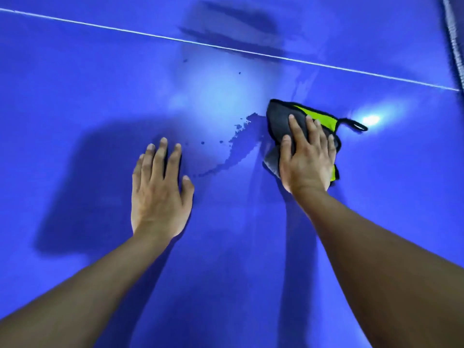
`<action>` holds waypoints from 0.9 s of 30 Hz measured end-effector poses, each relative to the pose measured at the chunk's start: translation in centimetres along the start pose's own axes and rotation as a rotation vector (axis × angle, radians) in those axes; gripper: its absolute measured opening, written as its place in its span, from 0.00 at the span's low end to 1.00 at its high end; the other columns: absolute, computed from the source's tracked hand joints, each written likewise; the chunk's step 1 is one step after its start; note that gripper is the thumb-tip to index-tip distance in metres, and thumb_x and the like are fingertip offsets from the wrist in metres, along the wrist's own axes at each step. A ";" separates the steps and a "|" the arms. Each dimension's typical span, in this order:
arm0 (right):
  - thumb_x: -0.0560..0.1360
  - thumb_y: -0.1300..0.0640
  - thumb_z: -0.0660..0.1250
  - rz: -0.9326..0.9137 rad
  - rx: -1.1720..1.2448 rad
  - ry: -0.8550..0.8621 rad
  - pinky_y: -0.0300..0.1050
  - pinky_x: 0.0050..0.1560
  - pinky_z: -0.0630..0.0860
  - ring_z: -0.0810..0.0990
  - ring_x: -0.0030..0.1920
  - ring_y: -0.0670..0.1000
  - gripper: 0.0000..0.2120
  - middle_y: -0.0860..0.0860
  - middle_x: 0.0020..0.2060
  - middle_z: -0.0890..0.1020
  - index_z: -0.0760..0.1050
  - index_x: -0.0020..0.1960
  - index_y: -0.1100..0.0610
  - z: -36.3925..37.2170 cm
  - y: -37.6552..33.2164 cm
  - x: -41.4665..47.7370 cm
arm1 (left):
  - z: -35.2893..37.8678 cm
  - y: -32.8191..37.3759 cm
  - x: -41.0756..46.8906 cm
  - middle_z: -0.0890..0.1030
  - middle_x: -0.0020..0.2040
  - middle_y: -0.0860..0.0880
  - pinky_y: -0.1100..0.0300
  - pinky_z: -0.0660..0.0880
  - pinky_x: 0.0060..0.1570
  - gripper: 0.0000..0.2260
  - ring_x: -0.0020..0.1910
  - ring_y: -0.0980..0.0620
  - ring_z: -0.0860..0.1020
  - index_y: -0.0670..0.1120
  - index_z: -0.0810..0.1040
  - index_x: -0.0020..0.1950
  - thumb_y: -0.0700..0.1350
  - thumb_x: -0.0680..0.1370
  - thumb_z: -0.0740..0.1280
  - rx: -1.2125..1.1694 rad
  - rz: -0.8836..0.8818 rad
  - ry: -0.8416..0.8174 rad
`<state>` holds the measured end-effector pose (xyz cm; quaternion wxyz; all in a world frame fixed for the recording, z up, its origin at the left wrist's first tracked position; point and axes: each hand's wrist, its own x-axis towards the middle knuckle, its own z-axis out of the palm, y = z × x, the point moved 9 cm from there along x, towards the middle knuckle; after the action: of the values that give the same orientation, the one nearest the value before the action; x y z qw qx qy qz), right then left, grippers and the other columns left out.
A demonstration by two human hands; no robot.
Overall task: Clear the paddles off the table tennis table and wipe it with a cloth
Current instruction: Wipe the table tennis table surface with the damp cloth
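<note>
Both hands lie flat with straight fingers. The right hand presses down on the cloth, its fingers close together and pointing away from the person, gripping nothing. The left hand is spread on the bare blue counter, well to the left of the cloth. Whether its palm bears down fully cannot be told.

The cloth sits on the counter right of the middle of the view. It is bunched, dark grey with a lime-green side and black edging. Much of its near half is hidden under the right hand, so its full shape is unclear. A small black loop sticks out from its far right corner and lies on the counter.

Just left of the cloth, between the hands, a wet smear curves across the surface with scattered droplets beside it. Past the loop a bright glare spot washes out the surface.

Farther away, a thin white line runs slantwise across the counter. Beyond it is a dark blurred patch, too smeared to tell shadow from damp. At the top right corner a strip of net is cut off by the frame. Both forearms run out at the bottom edge.
</note>
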<state>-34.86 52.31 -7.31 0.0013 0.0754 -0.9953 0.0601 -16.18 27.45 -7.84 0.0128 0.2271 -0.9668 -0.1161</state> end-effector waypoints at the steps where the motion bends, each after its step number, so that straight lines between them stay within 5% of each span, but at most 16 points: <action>1: 0.84 0.42 0.48 -0.009 0.005 0.001 0.55 0.81 0.47 0.53 0.82 0.50 0.26 0.48 0.82 0.59 0.58 0.81 0.41 -0.1 -0.2 2.0 | 0.0 0.0 0.1 0.57 0.81 0.44 0.46 0.52 0.79 0.27 0.81 0.43 0.53 0.46 0.57 0.81 0.51 0.82 0.51 0.007 -0.002 0.010; 17: 0.82 0.41 0.49 -0.126 0.068 0.065 0.57 0.79 0.54 0.62 0.78 0.56 0.27 0.54 0.79 0.65 0.64 0.79 0.44 -1.1 -2.8 19.8 | -0.2 0.3 0.8 0.57 0.82 0.46 0.46 0.53 0.79 0.28 0.81 0.44 0.53 0.47 0.58 0.81 0.51 0.80 0.53 0.059 -0.025 0.005; 27: 0.83 0.42 0.49 -0.369 0.050 0.033 0.54 0.79 0.54 0.62 0.78 0.53 0.26 0.50 0.79 0.66 0.66 0.79 0.45 -0.3 -8.8 7.4 | 0.1 -0.1 0.7 0.57 0.82 0.45 0.46 0.52 0.78 0.28 0.81 0.43 0.54 0.47 0.58 0.80 0.52 0.80 0.51 0.024 -0.020 0.004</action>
<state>-40.86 42.63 -5.84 0.0266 0.2555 -0.9627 0.0846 -16.78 27.06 -7.95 0.0110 0.2371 -0.9658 -0.1040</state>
